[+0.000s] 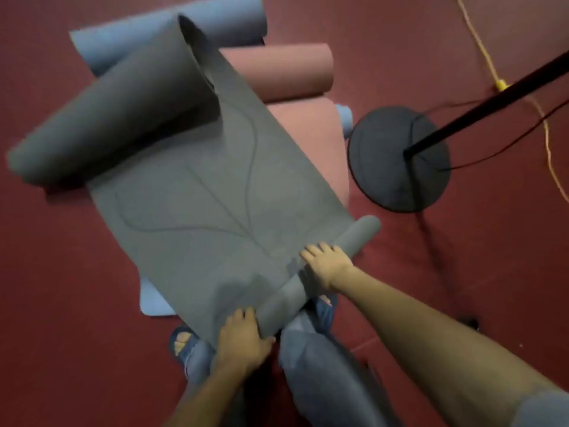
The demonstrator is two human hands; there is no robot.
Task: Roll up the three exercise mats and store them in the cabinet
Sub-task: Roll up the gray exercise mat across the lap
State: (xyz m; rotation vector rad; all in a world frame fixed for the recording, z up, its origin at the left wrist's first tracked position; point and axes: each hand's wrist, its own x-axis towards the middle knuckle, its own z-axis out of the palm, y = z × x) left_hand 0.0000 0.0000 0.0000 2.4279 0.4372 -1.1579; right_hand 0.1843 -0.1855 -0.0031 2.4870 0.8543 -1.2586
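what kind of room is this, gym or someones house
Probably an indoor exercise or studio room, though that's a guess: dark red floor, three mats stacked on it, grey mat over pink mat and blue mat, plus a black round-based stand.

Matt, smooth grey mat (197, 192)

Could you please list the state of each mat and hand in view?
Grey mat: top of the stack, near end rolled, far end curled.
Pink mat: under the grey, far end curled.
Blue mat: at the bottom, far end curled.
Left hand: grips the roll.
Right hand: presses on the roll.
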